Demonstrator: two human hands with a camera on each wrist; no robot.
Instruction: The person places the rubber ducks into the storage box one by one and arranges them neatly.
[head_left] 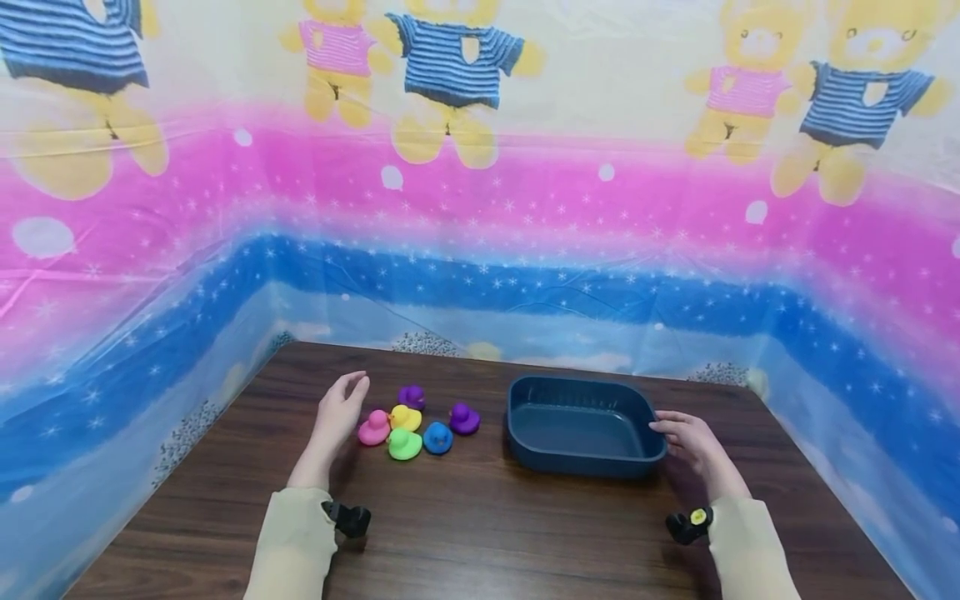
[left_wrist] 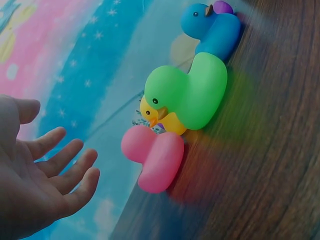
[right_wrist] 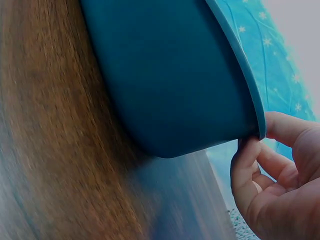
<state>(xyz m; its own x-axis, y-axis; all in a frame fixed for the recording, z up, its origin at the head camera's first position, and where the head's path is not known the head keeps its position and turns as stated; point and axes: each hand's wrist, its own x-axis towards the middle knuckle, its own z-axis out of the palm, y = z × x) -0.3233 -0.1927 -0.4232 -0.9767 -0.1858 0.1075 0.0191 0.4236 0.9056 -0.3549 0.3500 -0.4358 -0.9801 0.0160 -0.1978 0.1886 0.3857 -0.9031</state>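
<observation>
Head view: the dark blue tub (head_left: 582, 427) is gripped at its right rim by the right hand (head_left: 690, 440). Left of it, the left hand (head_left: 339, 412) is held open beside the pink duck (head_left: 373, 428), not touching.

Six rubber ducks sit in one cluster on the worktop (head_left: 465, 533): two purple ducks (head_left: 412, 397) (head_left: 463, 418), one pink duck (head_left: 373, 428), one yellow duck (head_left: 406, 417), one green duck (head_left: 404, 444) and one blue duck (head_left: 437, 437). There is one dark blue tub (head_left: 583, 398). Two hands are in view, the left hand (head_left: 339, 412) and the right hand (head_left: 688, 437). Each wrist carries one small black device, two in all.
</observation>
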